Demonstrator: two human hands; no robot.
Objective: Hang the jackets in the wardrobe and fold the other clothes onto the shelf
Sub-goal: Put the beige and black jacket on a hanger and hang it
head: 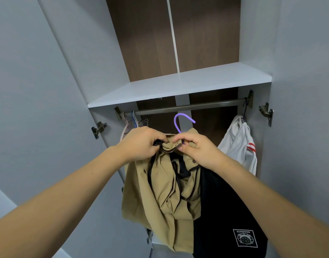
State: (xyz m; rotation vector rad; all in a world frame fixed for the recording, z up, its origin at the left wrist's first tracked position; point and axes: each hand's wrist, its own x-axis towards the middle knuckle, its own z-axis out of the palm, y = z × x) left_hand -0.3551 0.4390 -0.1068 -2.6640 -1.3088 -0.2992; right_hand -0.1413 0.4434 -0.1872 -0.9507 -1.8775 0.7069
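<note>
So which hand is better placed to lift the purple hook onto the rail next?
Probably the right hand: it pinches the jacket collar at the base of the purple hanger hook, just below the rail. The left hand grips the collar off to the side.

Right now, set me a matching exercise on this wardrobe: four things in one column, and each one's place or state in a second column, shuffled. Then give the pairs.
Things:
1. purple hanger
2. tan and black jacket
3. white garment
4. shelf

Places or states:
A. hangs at the right end of the rail
B. lies bare above the rail
C. hook is below the rail, not hooked on
D. gripped at the collar by the left hand and right hand

Pairs: 1-C, 2-D, 3-A, 4-B
</note>
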